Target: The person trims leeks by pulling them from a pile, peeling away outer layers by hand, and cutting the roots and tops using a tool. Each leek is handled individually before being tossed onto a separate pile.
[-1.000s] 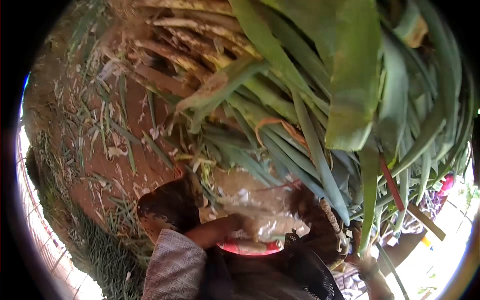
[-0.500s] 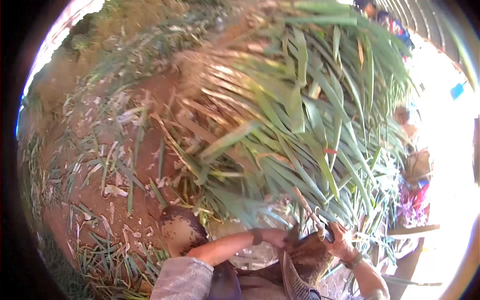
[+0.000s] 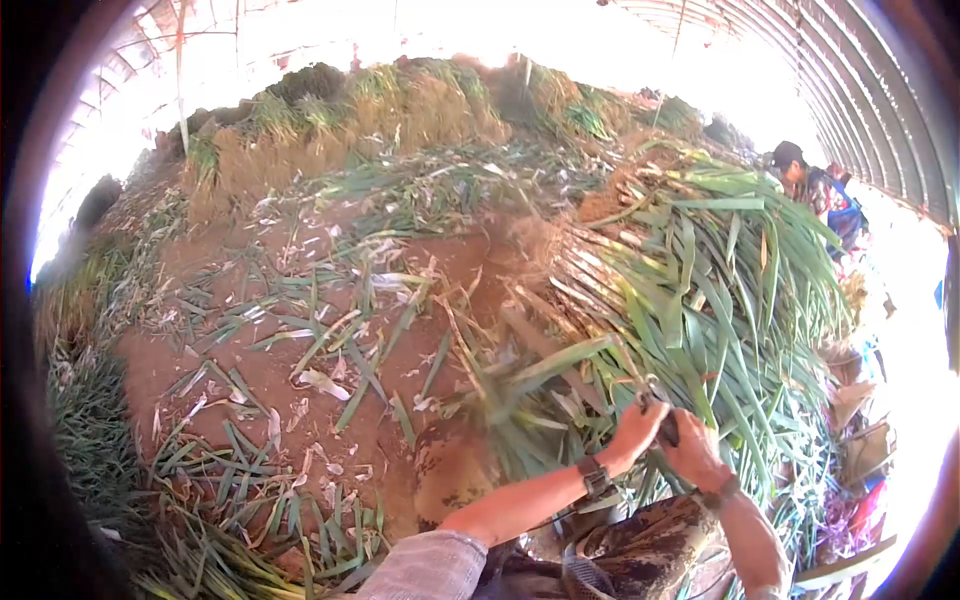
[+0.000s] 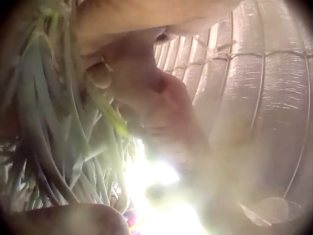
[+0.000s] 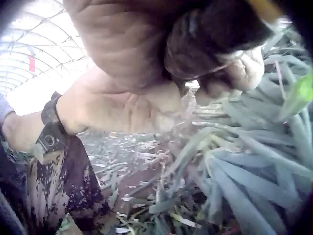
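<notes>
In the head view my left hand (image 3: 632,438), with a dark watch on its wrist, meets my right hand (image 3: 697,455) over the near edge of a large heap of leeks (image 3: 715,320). My right hand grips a thin brown stick (image 5: 266,10) whose tip shows beyond the fingers. A dark, wrapped covering (image 5: 210,41) lies along its thumb side. The left fingers are bent in against the right hand's; I cannot tell what they hold. The left wrist view shows long green leaves (image 4: 44,127) hanging close beside the hands.
Cut leaf scraps (image 3: 325,383) litter the brown soil on the left. Several stacked leek bundles (image 3: 350,130) stand at the back. Another person (image 3: 825,200) is beyond the heap on the right. Cardboard (image 3: 868,452) lies at right, and a ribbed tunnel roof (image 3: 860,100) arches overhead.
The head view has tilted up and now takes in the far bundles and the other person. My left hand has moved across to the right hand, and both have come forward over the leeks.
</notes>
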A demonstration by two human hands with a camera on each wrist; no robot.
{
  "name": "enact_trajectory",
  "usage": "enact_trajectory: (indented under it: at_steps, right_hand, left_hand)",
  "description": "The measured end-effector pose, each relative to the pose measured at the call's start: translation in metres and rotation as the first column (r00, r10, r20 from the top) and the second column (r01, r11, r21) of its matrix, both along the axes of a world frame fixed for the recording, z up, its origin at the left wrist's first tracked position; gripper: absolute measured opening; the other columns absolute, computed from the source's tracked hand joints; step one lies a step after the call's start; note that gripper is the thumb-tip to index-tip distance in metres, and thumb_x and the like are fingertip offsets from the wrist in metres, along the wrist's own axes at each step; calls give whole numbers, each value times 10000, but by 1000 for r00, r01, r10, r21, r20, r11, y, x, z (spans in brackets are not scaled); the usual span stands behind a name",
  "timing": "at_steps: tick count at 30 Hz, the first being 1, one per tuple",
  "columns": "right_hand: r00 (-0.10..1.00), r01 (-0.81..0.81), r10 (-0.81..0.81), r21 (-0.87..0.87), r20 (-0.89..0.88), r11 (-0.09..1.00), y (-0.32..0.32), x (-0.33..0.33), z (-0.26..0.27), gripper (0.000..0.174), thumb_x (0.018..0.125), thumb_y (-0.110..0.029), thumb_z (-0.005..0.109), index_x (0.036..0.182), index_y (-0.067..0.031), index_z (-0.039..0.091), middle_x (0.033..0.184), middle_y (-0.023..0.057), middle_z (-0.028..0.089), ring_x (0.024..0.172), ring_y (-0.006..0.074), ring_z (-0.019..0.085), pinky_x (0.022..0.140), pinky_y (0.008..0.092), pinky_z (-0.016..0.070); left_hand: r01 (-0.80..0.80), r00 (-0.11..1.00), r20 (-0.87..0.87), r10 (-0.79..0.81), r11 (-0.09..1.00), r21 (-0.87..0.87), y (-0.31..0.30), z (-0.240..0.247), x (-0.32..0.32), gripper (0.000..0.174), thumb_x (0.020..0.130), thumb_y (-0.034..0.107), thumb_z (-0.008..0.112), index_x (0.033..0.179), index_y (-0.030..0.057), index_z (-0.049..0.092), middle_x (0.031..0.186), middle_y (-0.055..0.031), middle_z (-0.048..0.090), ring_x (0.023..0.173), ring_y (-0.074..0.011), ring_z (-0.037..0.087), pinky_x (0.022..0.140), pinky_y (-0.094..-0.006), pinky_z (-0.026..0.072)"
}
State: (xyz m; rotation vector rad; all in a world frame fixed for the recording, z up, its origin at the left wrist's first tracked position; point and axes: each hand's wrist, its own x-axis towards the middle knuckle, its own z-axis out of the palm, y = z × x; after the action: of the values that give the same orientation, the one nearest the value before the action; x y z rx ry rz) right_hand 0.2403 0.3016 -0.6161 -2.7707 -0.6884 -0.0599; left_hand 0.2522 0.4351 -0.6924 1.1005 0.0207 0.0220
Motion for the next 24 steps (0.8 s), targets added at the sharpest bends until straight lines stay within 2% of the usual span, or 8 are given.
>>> enact_trajectory:
  at_steps: [3, 5, 7, 14, 16, 18, 20, 24]
  right_hand:
    - [995, -65, 65, 4, 77, 998, 33, 17, -6, 632, 762, -191, 756, 1290, -17, 457, 1217, 225, 570, 1153, 407, 540, 947, 504, 455]
    - [993, -104, 104, -8, 62, 995, 50, 28, -20, 713, 749, -225, 772, 1326, 4, 421, 1276, 250, 517, 1207, 428, 476, 986, 501, 429]
    - [987, -153, 152, 13, 57, 988, 68, 43, -38, 751, 733, -238, 787, 1338, 4, 413, 1300, 251, 497, 1239, 430, 447, 1012, 497, 419]
    - [962, -170, 156, -41, -223, 985, 94, 67, -105, 586, 794, -285, 726, 1271, -41, 487, 1309, 211, 511, 1252, 418, 445, 976, 526, 439]
    - [958, -214, 215, 25, -189, 976, 86, 72, -145, 522, 818, -330, 704, 1210, -36, 523, 1191, 226, 595, 1149, 430, 533, 917, 531, 463]
    - [884, -225, 205, 1, -420, 974, 77, 77, -174, 483, 829, -350, 692, 1156, -26, 544, 1041, 233, 650, 1011, 438, 610, 868, 528, 479]
    - [853, -232, 202, -4, -481, 973, 71, 76, -185, 453, 821, -338, 696, 1116, -25, 555, 948, 226, 666, 927, 447, 632, 829, 522, 491]
    - [801, -269, 195, -49, -566, 962, 68, 87, -208, 385, 821, -307, 681, 1047, -16, 568, 903, 246, 662, 860, 464, 632, 771, 520, 508]
  left_hand:
    - [-118, 991, -35, 133, 955, 272, 43, 0, 11, 301, 927, 317, 610, 954, 21, 658, 751, -31, 634, 630, -105, 593, 542, -286, 488]
    - [-211, 976, -39, 212, 977, 25, 59, -26, 22, 223, 923, 251, 626, 995, 46, 677, 751, -31, 643, 650, -102, 600, 555, -284, 490]
    - [-307, 950, -47, 309, 950, 56, 79, -52, 34, 205, 917, 227, 634, 1018, 52, 671, 831, -41, 664, 680, -144, 630, 570, -305, 526]
    - [-66, 979, -199, 44, 992, -107, 120, -107, 17, 394, 963, 377, 563, 1058, 5, 648, 889, -108, 703, 789, -230, 691, 671, -360, 566]
    - [-19, 969, -246, -17, 990, -142, 131, -119, 13, 444, 973, 423, 539, 1086, 4, 634, 906, -107, 697, 816, -238, 688, 703, -366, 567]
    - [-35, 914, -394, -97, 949, -314, 144, -146, 9, 528, 980, 506, 495, 1118, 8, 602, 960, -99, 677, 852, -240, 678, 727, -371, 561]
    - [-64, 894, -443, -62, 963, -263, 159, -237, 9, 558, 985, 543, 454, 1122, 16, 579, 992, -92, 651, 864, -234, 662, 717, -403, 562]
    - [-333, 729, -524, 440, 897, 290, 194, -365, 9, 337, 897, 345, 584, 959, 23, 660, 746, -83, 664, 713, -237, 672, 621, -408, 521]
